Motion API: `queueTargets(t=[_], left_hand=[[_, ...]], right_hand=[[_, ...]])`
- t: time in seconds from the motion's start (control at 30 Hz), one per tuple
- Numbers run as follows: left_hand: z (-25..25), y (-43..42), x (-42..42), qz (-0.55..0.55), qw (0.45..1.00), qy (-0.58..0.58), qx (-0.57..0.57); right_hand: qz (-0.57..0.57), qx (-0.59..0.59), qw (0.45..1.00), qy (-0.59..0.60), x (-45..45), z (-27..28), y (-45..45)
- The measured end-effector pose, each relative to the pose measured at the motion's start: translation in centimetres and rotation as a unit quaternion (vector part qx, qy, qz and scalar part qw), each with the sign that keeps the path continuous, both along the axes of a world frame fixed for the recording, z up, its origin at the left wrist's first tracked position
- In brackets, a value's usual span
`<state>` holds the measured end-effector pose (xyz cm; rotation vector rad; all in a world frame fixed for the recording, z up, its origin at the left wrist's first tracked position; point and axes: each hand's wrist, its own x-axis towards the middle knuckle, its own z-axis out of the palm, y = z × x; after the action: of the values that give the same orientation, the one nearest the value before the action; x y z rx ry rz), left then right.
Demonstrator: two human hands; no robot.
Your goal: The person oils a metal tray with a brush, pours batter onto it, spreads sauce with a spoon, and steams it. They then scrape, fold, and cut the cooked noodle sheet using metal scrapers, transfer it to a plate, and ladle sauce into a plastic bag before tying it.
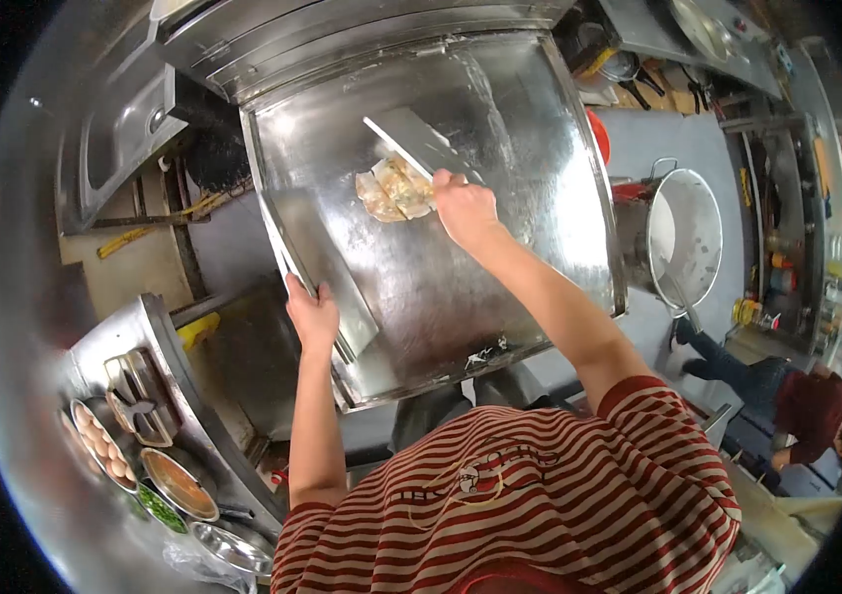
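On the metal work surface (381, 297) lies a pale, flat piece of filled food (393, 190) with cut lines across it. My right hand (465, 210) grips a broad metal blade (419, 146), which is tilted over the food's upper right side. My left hand (312, 315) is closed on the edge of a long metal sheet (318, 267) at the left side of the surface. The fingers of my left hand are partly hidden behind the sheet's edge.
A large metal pot (685, 238) stands on the right, near a red round item (598, 137). Lower left, a counter (169, 342) holds a bowl of eggs (102, 445) and a pan of sauce (180, 484). A sink (129, 134) is upper left. Another person (807, 411) is lower right.
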<state>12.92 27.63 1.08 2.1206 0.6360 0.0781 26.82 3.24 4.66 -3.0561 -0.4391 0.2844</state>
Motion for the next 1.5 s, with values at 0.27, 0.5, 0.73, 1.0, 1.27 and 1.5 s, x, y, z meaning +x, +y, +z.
queueTargets(t=[0.27, 0.5, 0.73, 1.0, 1.27, 1.5], left_hand=[[1.0, 6.5, 20.1, -0.31, 0.943, -0.066, 0.099], [-1.7, 1.0, 29.6, -0.421, 0.903, 0.061, 0.052], [-2.1, -5.9, 21.8, -0.401, 0.9, 0.108, -0.134], [4.7, -15.9, 7.8, -0.489, 0.867, 0.091, -0.014], [10.2, -28.8, -9.6, -0.636, 0.764, 0.052, -0.099], [10.2, -39.1, -29.6, -0.812, 0.515, 0.182, -0.206]], right_hand=[[-0.366, 0.275, 0.889, 0.018, -5.2, 0.3, -11.4], [-0.462, 0.536, 0.703, -0.07, -13.2, -5.0, -1.5], [-0.441, 0.632, 0.612, -0.178, -9.9, -8.3, 3.0], [-0.473, 0.581, 0.64, -0.171, -22.2, -3.4, -6.1], [-0.575, 0.554, 0.506, -0.326, -43.1, 4.5, -12.5], [-0.752, 0.399, 0.335, -0.402, -66.0, 6.6, -10.1]])
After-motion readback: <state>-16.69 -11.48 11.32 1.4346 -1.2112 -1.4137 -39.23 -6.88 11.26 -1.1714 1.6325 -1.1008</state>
